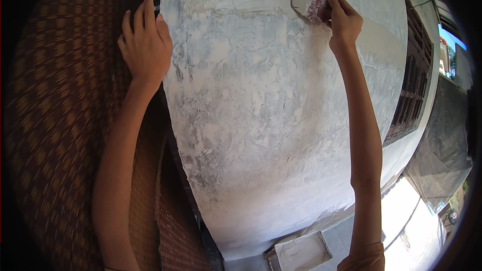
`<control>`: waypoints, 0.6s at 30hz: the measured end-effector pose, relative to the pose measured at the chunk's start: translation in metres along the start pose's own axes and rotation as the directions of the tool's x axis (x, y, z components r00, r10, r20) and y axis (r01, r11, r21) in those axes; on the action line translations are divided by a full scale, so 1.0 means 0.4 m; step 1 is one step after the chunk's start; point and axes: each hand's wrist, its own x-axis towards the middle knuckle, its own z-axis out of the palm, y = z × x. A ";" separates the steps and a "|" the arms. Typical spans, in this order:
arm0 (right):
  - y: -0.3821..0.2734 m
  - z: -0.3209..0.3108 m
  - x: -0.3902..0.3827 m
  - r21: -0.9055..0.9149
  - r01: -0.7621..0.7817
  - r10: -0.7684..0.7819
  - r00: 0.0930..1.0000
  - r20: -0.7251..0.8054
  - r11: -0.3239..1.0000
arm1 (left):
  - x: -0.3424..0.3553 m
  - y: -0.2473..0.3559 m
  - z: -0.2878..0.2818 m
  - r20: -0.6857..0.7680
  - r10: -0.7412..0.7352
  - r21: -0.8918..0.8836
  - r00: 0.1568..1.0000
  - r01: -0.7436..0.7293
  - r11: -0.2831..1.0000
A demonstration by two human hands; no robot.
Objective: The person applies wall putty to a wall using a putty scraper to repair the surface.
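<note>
A mottled white and grey plastered wall [251,100] faces me, with a smoother cream band of filler across its upper part. My right hand [345,22] is closed on a putty-smeared flat scraper [309,0] with red-brown patches, held against that band near the top right. My left hand [145,45] rests at the wall's left edge, fingers stretched upward and slightly apart, beside a small dark item at the edge that I cannot make out.
A brown woven mat surface [60,95] rises along the left. A tray of white putty [301,253] sits on grey tiles at the wall's foot. A dark wooden barred window [409,70] is set in the wall at right, with dark sheeting [434,145] and sunlit ground beyond.
</note>
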 end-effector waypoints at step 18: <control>-0.007 0.113 -0.015 0.072 0.083 -0.088 0.994 0.061 0.994 | 0.004 0.006 -0.004 0.011 -0.010 -0.021 1.000 0.011 1.000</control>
